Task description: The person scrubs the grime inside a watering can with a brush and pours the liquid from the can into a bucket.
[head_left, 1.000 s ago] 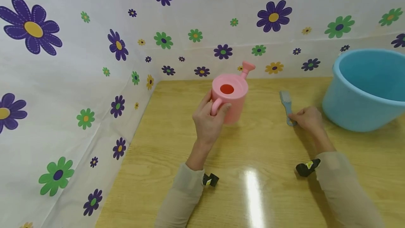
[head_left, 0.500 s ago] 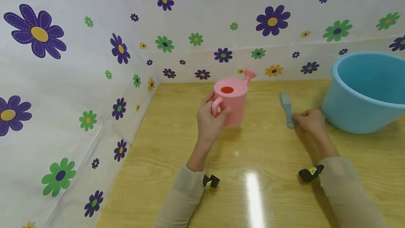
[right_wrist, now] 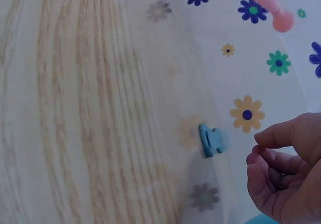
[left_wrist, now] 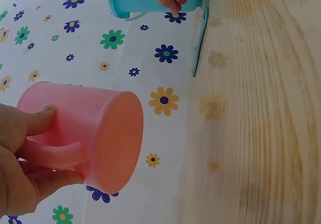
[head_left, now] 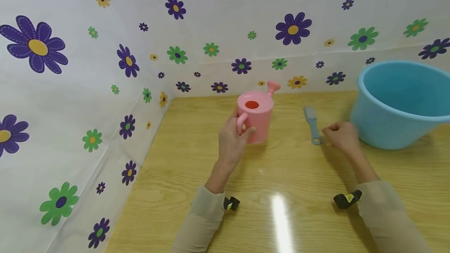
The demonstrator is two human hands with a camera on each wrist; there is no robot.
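My left hand (head_left: 233, 139) grips the handle of a pink watering can (head_left: 258, 122), with the thumb against the can's side. The can is raised off the wooden table; its bare base faces the left wrist view, and its spout points to the far right. A flat blue-grey toy tool (head_left: 311, 124) lies on the table, with a holed handle end towards me and a broader, paler far end. Just right of that handle end my right hand (head_left: 342, 136) hovers, fingers loosely curled. Nothing shows between the thumb and fingers (right_wrist: 268, 156) in the right wrist view.
A large light-blue tub (head_left: 383, 124) stands on the table (head_left: 197, 159) close to the right of my right hand. White flower-printed sheeting (head_left: 211, 61) rises behind the table and along its left side.
The right hand has let go of the toy tool's handle and moved slightly right, away from it. The left hand still holds the watering can, slightly lower. The head view has shifted a little.
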